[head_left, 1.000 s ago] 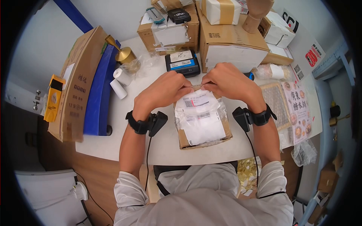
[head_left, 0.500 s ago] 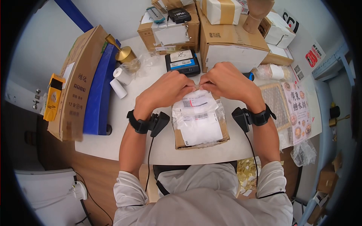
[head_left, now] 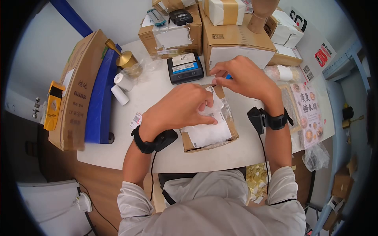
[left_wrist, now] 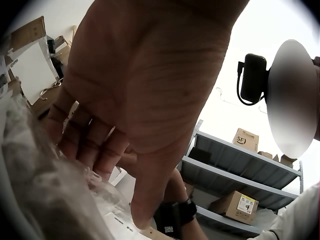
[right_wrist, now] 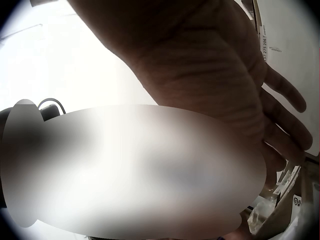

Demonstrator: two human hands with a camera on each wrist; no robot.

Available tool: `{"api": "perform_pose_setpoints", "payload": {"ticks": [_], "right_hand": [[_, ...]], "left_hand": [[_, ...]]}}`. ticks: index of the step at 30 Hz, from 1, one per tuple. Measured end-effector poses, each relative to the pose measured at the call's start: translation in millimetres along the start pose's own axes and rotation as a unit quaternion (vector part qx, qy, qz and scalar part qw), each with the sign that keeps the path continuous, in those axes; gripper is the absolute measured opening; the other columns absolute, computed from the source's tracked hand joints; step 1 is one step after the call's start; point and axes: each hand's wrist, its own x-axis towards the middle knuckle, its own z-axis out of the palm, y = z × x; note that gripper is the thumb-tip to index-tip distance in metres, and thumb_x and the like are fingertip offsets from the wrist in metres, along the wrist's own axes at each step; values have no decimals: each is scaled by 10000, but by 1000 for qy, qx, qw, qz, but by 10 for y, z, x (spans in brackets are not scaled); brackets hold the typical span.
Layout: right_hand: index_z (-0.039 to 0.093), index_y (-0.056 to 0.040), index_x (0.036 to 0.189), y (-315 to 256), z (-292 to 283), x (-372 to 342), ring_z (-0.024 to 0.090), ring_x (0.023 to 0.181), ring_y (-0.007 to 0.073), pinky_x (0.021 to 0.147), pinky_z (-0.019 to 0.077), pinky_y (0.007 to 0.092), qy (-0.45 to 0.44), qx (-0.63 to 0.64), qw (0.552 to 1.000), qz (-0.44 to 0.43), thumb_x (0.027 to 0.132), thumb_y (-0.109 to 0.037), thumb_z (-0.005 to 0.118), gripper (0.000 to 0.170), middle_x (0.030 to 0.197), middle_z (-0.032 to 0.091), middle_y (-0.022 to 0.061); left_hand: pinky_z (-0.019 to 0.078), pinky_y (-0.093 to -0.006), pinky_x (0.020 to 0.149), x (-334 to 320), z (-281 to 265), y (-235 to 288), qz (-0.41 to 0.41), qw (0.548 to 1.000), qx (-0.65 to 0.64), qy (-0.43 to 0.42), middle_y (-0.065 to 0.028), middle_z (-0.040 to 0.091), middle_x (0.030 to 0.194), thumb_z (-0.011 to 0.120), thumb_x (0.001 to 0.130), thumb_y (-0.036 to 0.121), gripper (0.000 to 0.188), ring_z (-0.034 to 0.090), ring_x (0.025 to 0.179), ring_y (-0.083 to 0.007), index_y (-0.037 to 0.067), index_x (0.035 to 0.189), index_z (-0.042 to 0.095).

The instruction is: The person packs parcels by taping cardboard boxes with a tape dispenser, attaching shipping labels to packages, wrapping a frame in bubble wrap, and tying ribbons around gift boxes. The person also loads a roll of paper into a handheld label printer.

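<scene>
A cardboard box (head_left: 232,133) lies in front of me, with a white printed label (head_left: 208,135) and crumpled clear plastic (head_left: 226,112) over its top. My left hand (head_left: 179,106) is over the box's left part, partly hiding the label. In the left wrist view its fingers (left_wrist: 87,142) are extended beside the clear film, the thumb apart from them. Just left of that wrist shows a scrap of printed label (head_left: 136,119). My right hand (head_left: 246,78) is raised past the box's far right corner, its fingers loosely bent and holding nothing.
Behind the box stands a black and blue label printer (head_left: 186,70). Larger cartons (head_left: 240,41) are stacked at the back. Two white paper rolls (head_left: 121,88) and a brass object (head_left: 126,59) sit at left, beside a blue panel (head_left: 96,106). A printed sheet (head_left: 310,110) lies at right.
Both hands were together at the box's far edge, pinching the plastic. Now they are apart: the left has come nearer over the label, the right has lifted off rightward. A label scrap shows at left.
</scene>
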Motion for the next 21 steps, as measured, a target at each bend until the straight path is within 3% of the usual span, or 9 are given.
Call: {"api": "perform_pose_setpoints", "payload": {"ticks": [5, 9, 11, 14, 21], "right_hand": [[729, 2, 987, -11, 20, -8, 700, 747, 319, 713, 548, 360, 2, 6, 1000, -12, 864, -170, 731, 212, 823, 737, 154], [736, -12, 974, -48, -43, -10, 688, 770, 316, 732, 543, 368, 2, 12, 1000, -10, 846, -181, 751, 212, 868, 743, 140], [745, -29, 935, -31, -68, -16, 677, 877, 309, 778, 533, 380, 41, 30, 994, -100, 814, -191, 775, 205, 961, 744, 126], [743, -29, 889, -103, -123, -39, 656, 1001, 309, 826, 522, 392, 29, 44, 988, -144, 769, -180, 793, 199, 1055, 735, 118], [723, -35, 840, -128, -45, -24, 621, 977, 295, 841, 511, 391, 5, 26, 994, -107, 723, -103, 774, 145, 979, 720, 90]], "left_hand": [[474, -394, 639, 72, 99, -47, 1, 1000, 8, -10, -179, 614, 719, 692, 895, 160, 188, 591, 658, -323, -23, 857, 700], [470, -386, 628, 39, 34, -176, 37, 999, -2, 31, -162, 626, 723, 698, 889, 152, 160, 588, 649, -308, -7, 881, 713], [468, -367, 615, 15, -19, -183, 35, 996, -34, 74, -150, 641, 734, 697, 886, 138, 135, 595, 652, -283, 7, 905, 721], [467, -350, 607, -1, -96, -145, -5, 996, -39, 84, -135, 647, 726, 702, 882, 137, 135, 598, 643, -261, 10, 922, 725], [459, -341, 596, -14, -96, -136, -37, 992, -63, 99, -119, 642, 691, 707, 888, 156, 163, 569, 598, -251, -1, 933, 716]]}}
